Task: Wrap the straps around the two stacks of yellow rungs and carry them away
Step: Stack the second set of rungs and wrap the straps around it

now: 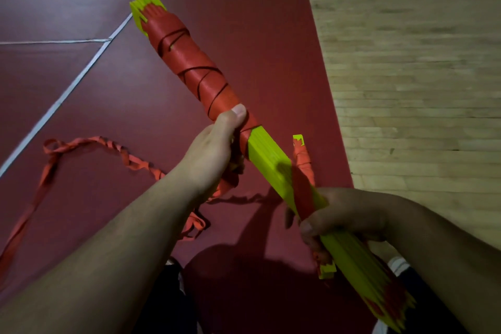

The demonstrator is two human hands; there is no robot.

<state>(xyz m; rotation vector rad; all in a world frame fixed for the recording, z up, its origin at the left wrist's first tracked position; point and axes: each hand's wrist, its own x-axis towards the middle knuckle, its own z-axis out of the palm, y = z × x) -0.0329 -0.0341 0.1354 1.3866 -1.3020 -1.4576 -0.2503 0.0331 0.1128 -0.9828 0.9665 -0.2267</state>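
We hold the stack of yellow rungs (267,154) off the floor, slanting from far left to near right across the middle of the view. Its far half is bound in crossing turns of red strap (189,59); the near half is mostly bare yellow. Our left hand (211,154) is curled round the stack at the edge of the winding, thumb pressed on the last turn. Our right hand (341,214) clamps the near part, fingers closed over one band of strap crossing there. A second stack (298,139), partly wrapped, shows just behind it on the right — whether the right hand holds it too, we cannot tell. The loose tail (48,168) trails over the red mat (81,106) to the left.

The risks, as we judge them: if the thumb lifts, the last turns could slacken and the rungs fan out. The twisted tail could snag or knot as it is drawn in — or catch underfoot when carrying. No brand, label or writing can be read.
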